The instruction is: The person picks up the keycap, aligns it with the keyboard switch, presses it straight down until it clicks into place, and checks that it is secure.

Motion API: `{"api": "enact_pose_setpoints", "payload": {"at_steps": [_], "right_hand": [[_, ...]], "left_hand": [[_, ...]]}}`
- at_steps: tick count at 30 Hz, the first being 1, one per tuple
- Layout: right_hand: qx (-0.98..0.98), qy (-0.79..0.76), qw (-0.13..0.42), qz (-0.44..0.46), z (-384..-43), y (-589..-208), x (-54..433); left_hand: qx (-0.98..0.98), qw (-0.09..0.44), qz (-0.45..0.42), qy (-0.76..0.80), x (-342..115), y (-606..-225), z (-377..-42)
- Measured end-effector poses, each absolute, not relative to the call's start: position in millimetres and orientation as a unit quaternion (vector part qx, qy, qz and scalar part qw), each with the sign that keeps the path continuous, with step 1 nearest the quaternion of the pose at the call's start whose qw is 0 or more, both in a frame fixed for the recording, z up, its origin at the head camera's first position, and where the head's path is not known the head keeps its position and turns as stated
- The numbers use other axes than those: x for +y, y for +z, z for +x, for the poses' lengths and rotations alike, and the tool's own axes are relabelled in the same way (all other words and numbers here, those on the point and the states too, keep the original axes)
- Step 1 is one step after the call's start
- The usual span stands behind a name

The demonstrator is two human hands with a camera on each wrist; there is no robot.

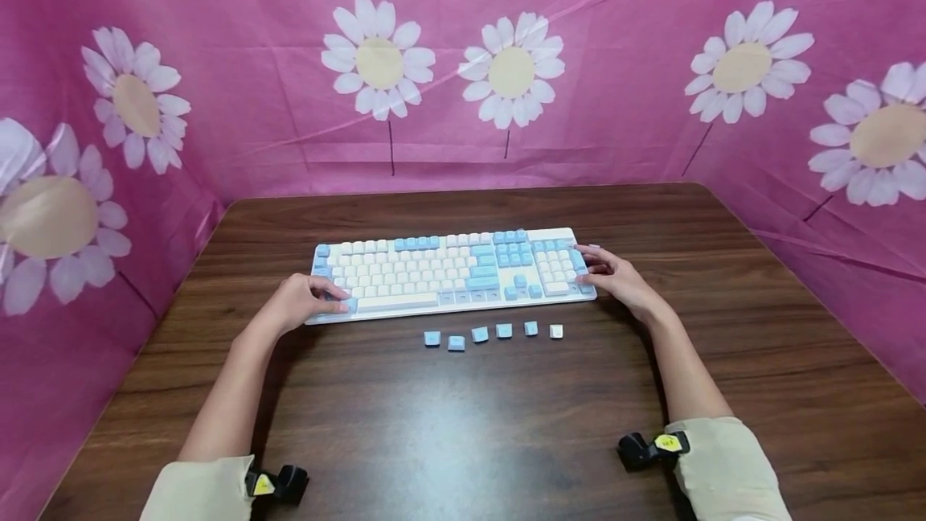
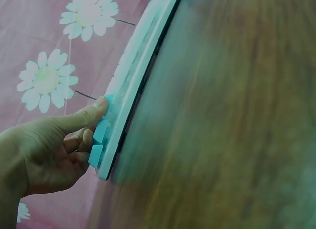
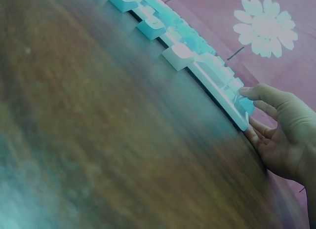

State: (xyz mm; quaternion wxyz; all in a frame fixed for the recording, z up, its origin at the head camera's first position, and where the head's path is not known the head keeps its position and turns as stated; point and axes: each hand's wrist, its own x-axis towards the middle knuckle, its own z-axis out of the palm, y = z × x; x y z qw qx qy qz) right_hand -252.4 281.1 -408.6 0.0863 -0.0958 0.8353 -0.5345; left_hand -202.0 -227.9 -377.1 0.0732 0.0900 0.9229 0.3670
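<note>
A white and light-blue computer keyboard [image 1: 405, 279] lies on the brown wooden table, slightly slanted. My left hand [image 1: 300, 301] holds its left end; in the left wrist view the thumb [image 2: 94, 109] rests over the front corner keys and the other fingers curl at the side. At the opposite end, my right hand [image 1: 618, 280] grips the keyboard's edge, its thumb [image 3: 261, 93] on the corner keys and fingers along the side. Several loose keycaps [image 1: 481, 334], mostly light blue with a white one [image 1: 555, 331] at the right, lie in a row in front of the keyboard.
The wooden table [image 1: 448, 424] reaches back to a pink cloth [image 1: 246, 103] printed with large white daisies, which hangs behind and at both sides. Black straps with small devices [image 1: 637, 452] sit at both sleeve cuffs.
</note>
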Motion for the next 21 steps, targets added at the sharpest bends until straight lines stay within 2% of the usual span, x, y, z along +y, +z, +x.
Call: {"api": "enact_pose_setpoints", "payload": {"at_steps": [11,21], "right_hand": [[0.838,-0.53,0.076,-0.1,-251.3,-408.4,282.7],[0.834,-0.536,0.079,-0.101,-249.2,-403.7,279.4]], "left_hand": [[0.929,0.123,0.056,0.344,-224.5,-368.3,-207.7],[0.933,0.124,0.049,0.333,-226.6,-368.6,-208.6]]}}
